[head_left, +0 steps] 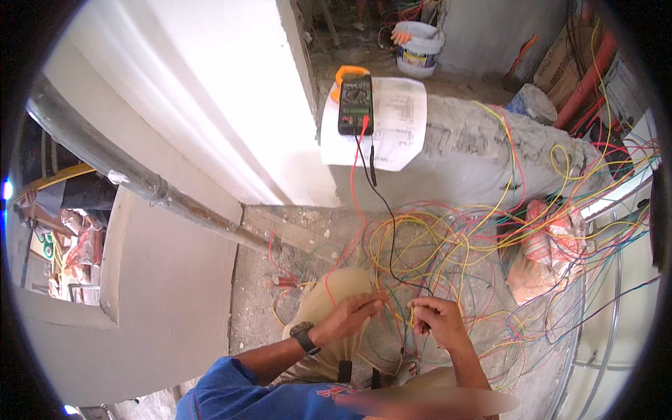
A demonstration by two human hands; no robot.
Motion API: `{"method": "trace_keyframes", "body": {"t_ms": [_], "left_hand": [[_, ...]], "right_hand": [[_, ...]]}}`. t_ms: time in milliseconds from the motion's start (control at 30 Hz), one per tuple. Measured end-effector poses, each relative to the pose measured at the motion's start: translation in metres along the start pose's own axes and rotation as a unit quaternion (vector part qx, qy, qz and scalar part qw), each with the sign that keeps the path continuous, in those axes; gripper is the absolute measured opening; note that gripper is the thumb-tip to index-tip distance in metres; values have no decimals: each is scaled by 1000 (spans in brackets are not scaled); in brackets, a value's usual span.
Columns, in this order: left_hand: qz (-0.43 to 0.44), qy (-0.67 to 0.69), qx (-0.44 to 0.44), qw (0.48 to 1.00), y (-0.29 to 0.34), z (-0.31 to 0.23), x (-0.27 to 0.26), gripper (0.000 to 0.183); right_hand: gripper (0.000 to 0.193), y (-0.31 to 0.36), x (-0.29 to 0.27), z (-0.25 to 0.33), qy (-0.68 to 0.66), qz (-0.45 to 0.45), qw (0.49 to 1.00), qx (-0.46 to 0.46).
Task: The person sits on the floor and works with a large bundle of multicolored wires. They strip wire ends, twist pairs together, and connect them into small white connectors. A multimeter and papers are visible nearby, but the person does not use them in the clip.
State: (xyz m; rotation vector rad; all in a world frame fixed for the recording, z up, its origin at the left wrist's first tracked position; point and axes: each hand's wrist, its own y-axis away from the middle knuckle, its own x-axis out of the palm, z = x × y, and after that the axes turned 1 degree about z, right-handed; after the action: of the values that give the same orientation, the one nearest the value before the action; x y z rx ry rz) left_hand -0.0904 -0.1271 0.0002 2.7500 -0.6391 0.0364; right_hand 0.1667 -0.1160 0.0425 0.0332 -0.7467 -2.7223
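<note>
My left hand (pixel 353 313), with a watch at its wrist, is closed in a pinch over my knee. A thin red test lead (pixel 355 189) runs down into it; the tip is hidden by the fingers. Just to the right, my right hand (pixel 441 322) is closed too, and the black test lead (pixel 393 238) reaches its fingers. A yellow wire (pixel 411 316) passes at those fingertips. Both leads come from a black clamp meter (pixel 355 105) with an orange jaw, lying on a printed paper sheet (pixel 407 129). Loose coloured wires (pixel 413 227) coil on the floor around my hands.
The paper lies on a rough concrete ledge (pixel 465 140). Behind it stands a white bucket (pixel 418 59) with an orange glove at its rim. A crumpled sack (pixel 542 262) sits at right among strung wires. A grey pipe (pixel 133 171) crosses the left wall.
</note>
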Motion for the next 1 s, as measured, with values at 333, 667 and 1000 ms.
{"method": "trace_keyframes", "body": {"t_ms": [333, 667, 1000], "left_hand": [[-1, 1, -11, 1000, 7, -3, -6, 42], [17, 13, 2, 1000, 11, -3, -9, 43], [45, -68, -17, 997, 9, 0, -15, 50]], "right_hand": [[18, 6, 1, 4, -13, -36, 999, -31], [23, 7, 4, -5, 10, -31, 999, -41], [25, -1, 13, -12, 84, -71, 994, 14]]}}
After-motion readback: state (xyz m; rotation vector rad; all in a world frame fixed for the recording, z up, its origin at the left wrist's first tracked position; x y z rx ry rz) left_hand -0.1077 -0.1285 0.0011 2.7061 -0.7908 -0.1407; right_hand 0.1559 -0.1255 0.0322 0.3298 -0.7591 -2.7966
